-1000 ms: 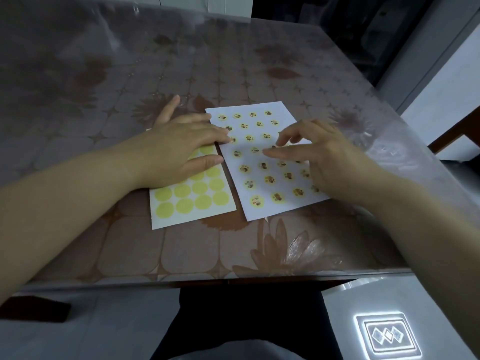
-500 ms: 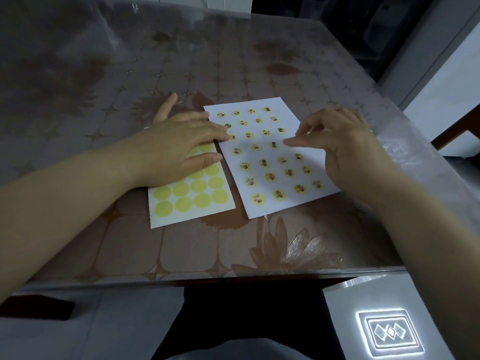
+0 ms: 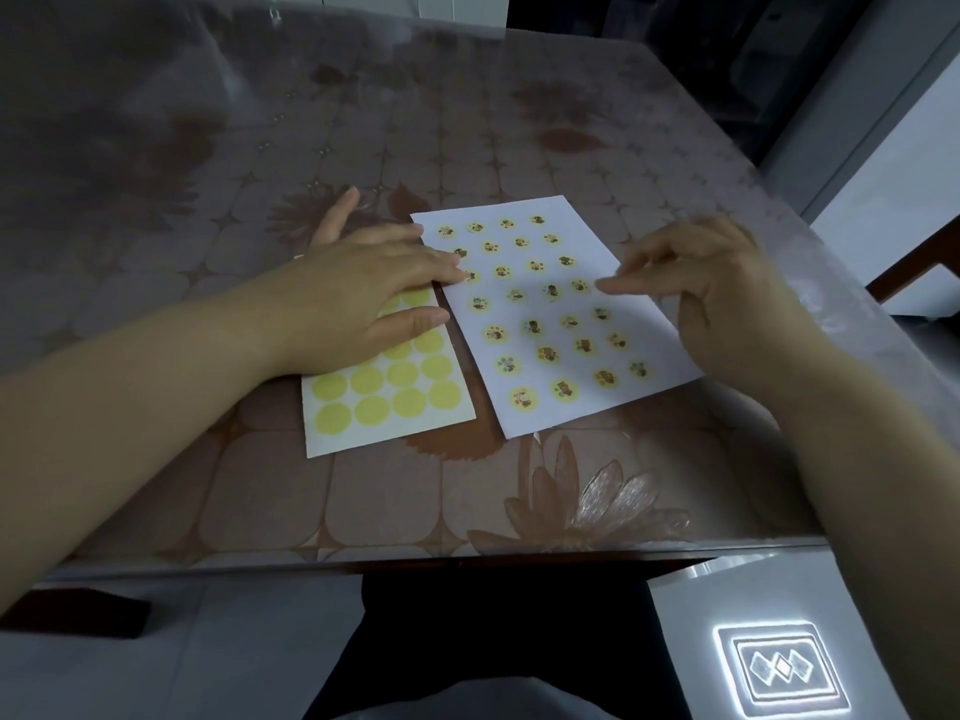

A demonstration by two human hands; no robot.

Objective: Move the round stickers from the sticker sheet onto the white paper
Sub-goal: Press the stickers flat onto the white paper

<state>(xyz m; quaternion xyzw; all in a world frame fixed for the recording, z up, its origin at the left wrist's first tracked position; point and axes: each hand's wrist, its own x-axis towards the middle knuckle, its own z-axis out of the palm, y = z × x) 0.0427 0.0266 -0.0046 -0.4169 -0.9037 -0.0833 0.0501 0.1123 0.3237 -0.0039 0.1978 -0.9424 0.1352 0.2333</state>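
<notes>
Tabletop (image 3: 363, 485) bears white paper (image 3: 550, 311), long axis leaning far-left.

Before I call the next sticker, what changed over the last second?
The right hand drew rightward off the middle of the white paper to its right edge, nothing visible in it. The left hand stayed flat on the sticker sheet, fingertips at the paper's left edge; neither sheet visibly shifted.
</notes>
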